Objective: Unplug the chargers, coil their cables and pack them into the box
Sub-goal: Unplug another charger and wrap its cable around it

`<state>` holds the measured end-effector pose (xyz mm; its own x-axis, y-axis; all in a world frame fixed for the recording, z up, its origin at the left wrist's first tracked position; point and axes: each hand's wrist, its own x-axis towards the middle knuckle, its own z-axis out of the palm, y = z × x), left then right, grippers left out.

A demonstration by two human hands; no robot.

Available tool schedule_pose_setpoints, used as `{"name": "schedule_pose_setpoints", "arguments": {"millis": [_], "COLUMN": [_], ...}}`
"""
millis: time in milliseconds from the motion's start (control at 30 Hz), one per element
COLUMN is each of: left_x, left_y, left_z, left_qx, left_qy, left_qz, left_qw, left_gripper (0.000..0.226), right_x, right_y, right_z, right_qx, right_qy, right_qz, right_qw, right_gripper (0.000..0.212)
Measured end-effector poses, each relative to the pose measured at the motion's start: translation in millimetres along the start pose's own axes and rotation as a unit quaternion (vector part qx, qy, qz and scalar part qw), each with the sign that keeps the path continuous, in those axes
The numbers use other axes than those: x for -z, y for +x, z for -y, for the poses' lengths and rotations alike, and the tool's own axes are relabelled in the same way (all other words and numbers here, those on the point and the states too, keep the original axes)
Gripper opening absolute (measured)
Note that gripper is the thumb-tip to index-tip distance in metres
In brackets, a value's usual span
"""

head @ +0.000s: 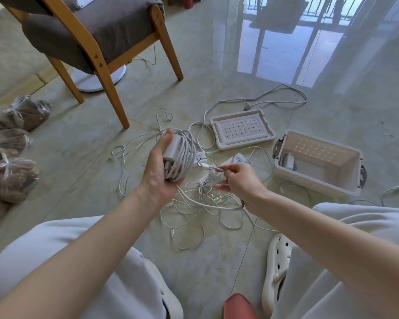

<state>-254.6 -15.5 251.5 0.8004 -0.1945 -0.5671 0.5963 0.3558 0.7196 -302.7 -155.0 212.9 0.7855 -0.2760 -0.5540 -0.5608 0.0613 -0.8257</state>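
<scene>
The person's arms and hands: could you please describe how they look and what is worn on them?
The left hand and right hand are bare, with no gloves, rings or watch visible. Both forearms are uncovered, with no sleeves reaching into the frame. Lower down, the person wears light grey trousers and a white perforated clog.

single head-worn wide view — faces forward and down, near the left hand (158, 173) and right hand (241, 181).
</scene>
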Motion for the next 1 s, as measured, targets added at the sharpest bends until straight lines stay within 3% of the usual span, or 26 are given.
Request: {"name": "schedule_pose_setpoints", "arguments": {"millis": [467, 633, 733, 867, 933, 1000], "left_x": [-2.6, -1.2, -2.6, -4.7, -3.9, -2.8], "left_y": [-3.1, 1.1, 1.1, 3.6, 6.7, 8.6], "left_z": [5.2, 7.5, 14.2, 21.1, 22.3, 21.3], "left_qx": [0.007, 0.021, 0.044, 0.048, 0.044, 0.042], "left_qy": [-0.001, 0.027, 0.076, 0.101, 0.098, 0.091], "left_qz": [0.039, 0.032, 0.032, -0.003, -0.018, -0.024], "left_qw": [0.999, 0.999, 0.996, 0.994, 0.994, 0.995], "left_gripper": [0.034, 0.032, 0.034, 0.045, 0.053, 0.053], "right_x": [2.3, -5.9, -9.3, -8.3, -7.7, -10.1], "right_y": [2.8, -15.2, -26.5, -28.3, -26.7, -30.3], "right_z": [4.2, 8.9, 8.7, 7.6, 7.4, 5.2], "right_qx": [0.022, 0.006, 0.012, 0.028, 0.052, 0.134], "right_qy": [0.031, 0.132, 0.131, 0.117, 0.124, 0.065], "right_qz": [-0.035, 0.068, 0.138, 0.117, 0.089, 0.091], "right_qw": [0.999, 0.989, 0.982, 0.986, 0.987, 0.985], "right_gripper": [0.035, 0.027, 0.023, 0.013, 0.019, 0.018]}}
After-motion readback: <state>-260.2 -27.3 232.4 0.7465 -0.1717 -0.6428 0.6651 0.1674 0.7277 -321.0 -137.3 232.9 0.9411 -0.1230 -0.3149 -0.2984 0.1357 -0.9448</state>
